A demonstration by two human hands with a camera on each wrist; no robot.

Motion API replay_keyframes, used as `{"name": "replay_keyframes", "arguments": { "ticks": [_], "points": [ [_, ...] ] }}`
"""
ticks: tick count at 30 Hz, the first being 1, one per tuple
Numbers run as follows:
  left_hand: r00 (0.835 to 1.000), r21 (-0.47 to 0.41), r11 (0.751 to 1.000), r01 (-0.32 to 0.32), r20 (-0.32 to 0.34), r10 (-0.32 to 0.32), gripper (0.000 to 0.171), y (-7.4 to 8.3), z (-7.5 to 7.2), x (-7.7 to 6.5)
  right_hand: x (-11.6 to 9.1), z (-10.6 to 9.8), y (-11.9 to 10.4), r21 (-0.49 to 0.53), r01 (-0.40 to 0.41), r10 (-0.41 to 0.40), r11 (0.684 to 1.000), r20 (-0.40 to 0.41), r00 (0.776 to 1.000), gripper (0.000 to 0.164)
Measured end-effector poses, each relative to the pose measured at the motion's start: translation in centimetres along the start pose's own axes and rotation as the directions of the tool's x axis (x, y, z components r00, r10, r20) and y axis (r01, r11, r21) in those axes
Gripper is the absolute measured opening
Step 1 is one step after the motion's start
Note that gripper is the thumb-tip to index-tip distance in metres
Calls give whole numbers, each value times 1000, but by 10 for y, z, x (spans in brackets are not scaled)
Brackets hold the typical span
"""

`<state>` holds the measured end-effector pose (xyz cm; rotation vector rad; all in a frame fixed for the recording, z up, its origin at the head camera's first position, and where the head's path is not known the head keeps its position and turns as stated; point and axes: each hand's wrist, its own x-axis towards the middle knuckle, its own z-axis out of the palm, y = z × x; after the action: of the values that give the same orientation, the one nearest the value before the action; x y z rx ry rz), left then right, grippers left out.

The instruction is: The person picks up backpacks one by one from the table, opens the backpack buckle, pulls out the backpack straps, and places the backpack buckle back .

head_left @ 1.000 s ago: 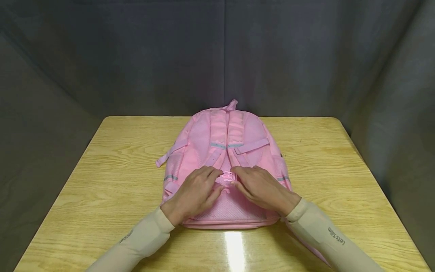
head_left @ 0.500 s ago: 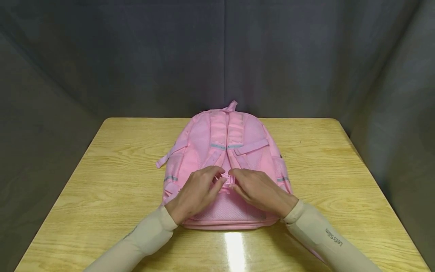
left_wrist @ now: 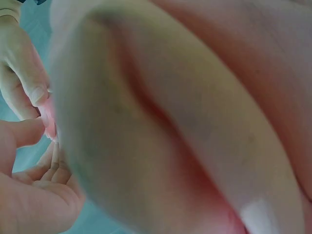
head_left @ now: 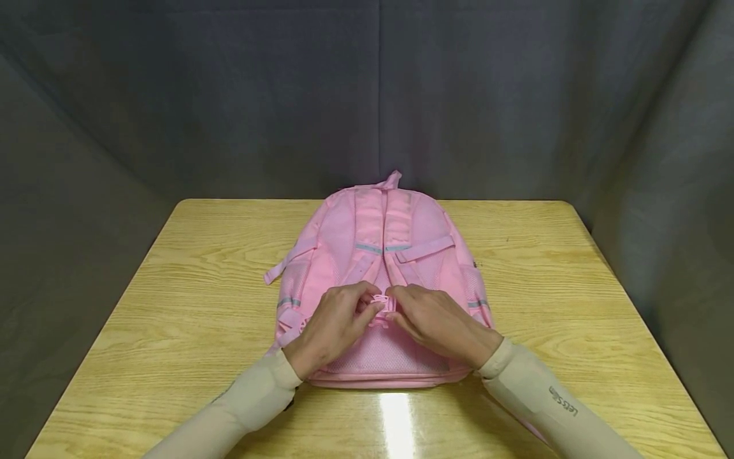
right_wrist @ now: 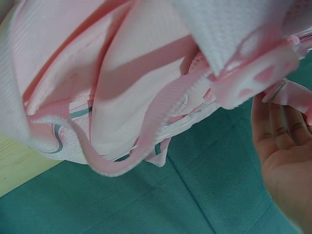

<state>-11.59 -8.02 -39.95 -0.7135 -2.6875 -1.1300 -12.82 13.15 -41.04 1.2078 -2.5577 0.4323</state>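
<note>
A pink backpack [head_left: 387,357] lies on the table in the head view, its padded shoulder straps [head_left: 367,220] facing up. Over its lower middle, a pink plastic buckle [head_left: 382,303] sits between both hands. My left hand [head_left: 335,322] pinches the buckle's left side with thumb and fingers. From the other side, my right hand [head_left: 436,319] holds it, fingertips close to those of the left. In the right wrist view the buckle [right_wrist: 256,78] shows cut-out openings and hangs by pink webbing [right_wrist: 151,126]. Fingers hide much of the buckle [left_wrist: 50,117] in the left wrist view.
The wood-grain table [head_left: 189,306] extends on both sides of the backpack. A loose strap end [head_left: 275,271] sticks out at the bag's left, and a carry loop [head_left: 392,178] stands at its top. Dark curtains [head_left: 275,95] enclose the back and sides.
My left hand has shifted slightly to the right, and its thumb and fingers have come together at the buckle. The right hand has moved slightly left. The backpack stays in place.
</note>
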Motion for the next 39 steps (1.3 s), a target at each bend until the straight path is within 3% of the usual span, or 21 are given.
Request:
{"name": "replay_keyframes", "arguments": {
  "ticks": [9,23,35,39],
  "points": [
    [999,-56,998,34,-15,-35,9,0,1,0,0,-4,1,22,-20,20,1000,6,1000,41],
    [998,-101,993,58,-30,-62,9,1,4,1,0,-7,1,185,-129,127,974,24,992,23],
    [997,-116,991,65,-33,-69,8,2,4,0,3,-13,2,328,-266,220,906,171,960,14],
    [997,-128,989,74,-26,-78,10,2,4,1,4,-12,3,339,-274,219,900,193,957,11]
  ]
}}
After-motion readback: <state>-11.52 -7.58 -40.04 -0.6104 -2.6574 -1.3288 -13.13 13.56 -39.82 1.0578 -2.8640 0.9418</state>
